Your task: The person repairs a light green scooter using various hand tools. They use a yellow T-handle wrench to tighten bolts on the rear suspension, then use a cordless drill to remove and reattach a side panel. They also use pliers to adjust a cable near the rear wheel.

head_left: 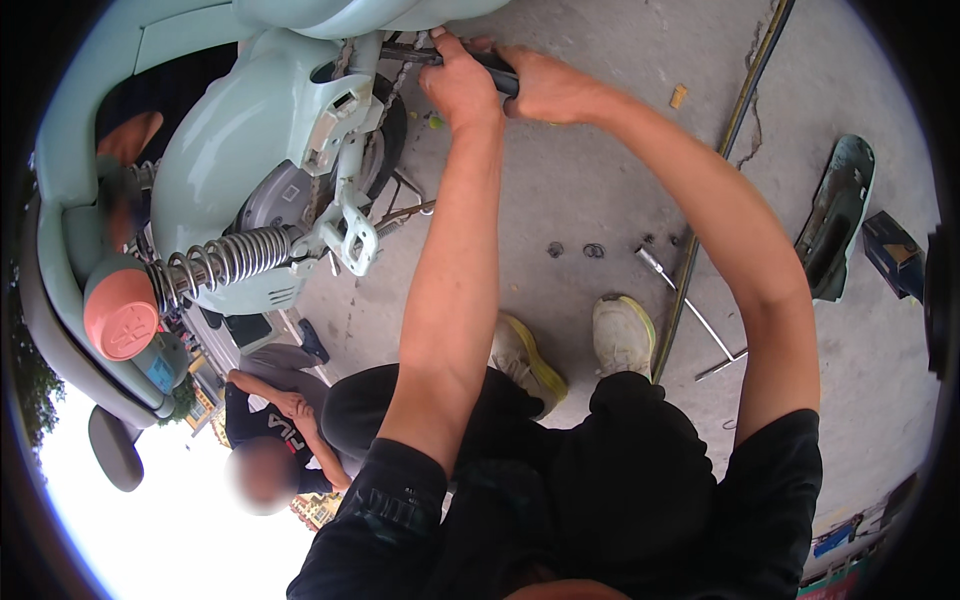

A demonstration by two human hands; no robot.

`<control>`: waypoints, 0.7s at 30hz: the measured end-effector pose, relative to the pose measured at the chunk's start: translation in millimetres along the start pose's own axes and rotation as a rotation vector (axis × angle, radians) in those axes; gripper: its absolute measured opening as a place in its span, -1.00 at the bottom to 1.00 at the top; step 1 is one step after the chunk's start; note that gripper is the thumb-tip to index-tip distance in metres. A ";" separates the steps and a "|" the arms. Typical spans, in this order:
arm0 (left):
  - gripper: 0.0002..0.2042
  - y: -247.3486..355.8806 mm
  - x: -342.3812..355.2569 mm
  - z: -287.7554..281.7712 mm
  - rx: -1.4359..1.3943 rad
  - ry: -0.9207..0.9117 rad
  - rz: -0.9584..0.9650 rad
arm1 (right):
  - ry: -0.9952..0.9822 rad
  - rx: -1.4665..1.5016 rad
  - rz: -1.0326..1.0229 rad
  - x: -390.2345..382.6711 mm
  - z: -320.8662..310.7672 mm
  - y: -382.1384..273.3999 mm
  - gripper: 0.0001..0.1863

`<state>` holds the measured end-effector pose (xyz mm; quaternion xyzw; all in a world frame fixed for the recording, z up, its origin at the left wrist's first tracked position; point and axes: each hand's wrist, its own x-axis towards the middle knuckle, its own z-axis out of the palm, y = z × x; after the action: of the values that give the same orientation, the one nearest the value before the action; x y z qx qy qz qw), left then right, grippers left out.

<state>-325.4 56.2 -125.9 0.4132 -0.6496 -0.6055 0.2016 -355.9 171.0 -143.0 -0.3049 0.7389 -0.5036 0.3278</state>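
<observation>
Both my hands are stretched out to the rear of a pale green scooter [240,130]. My left hand [460,85] is closed around a dark tool handle [497,72] near the chain [385,100] and rear wheel [385,140]. My right hand [545,88] grips the same handle just to the right of it. The tool's working end is hidden behind my left hand and the scooter body. A coil spring shock absorber [225,260] and an orange tail lamp [120,312] show at the left.
On the concrete ground lie a T-handle socket wrench [690,305], small rings [592,250], a long dark hose [720,160], a green body panel [835,215] and a dark box [893,255]. Another person [270,430] in dark clothes crouches at the lower left. My shoes [620,335] rest below.
</observation>
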 end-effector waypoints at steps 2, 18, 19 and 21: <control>-0.48 3.2 -3.6 7.1 -0.045 -0.020 -0.017 | 0.068 -0.134 0.069 5.3 9.9 7.6 -0.29; -0.80 -18.9 -21.4 -5.5 -0.220 -0.136 -0.094 | 0.102 0.151 -0.072 -3.5 18.0 12.9 -0.24; -0.81 -18.0 -17.5 -3.5 -0.221 -0.122 -0.072 | 0.045 0.142 -0.033 -2.6 13.5 11.0 -0.25; -0.80 -19.6 -18.3 -1.9 -0.245 -0.081 -0.058 | -0.067 0.123 0.045 -1.4 6.8 7.5 -0.25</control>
<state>-307.6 70.9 -139.9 0.3796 -0.5662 -0.7020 0.2065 -350.5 170.6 -151.7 -0.2843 0.7016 -0.5302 0.3819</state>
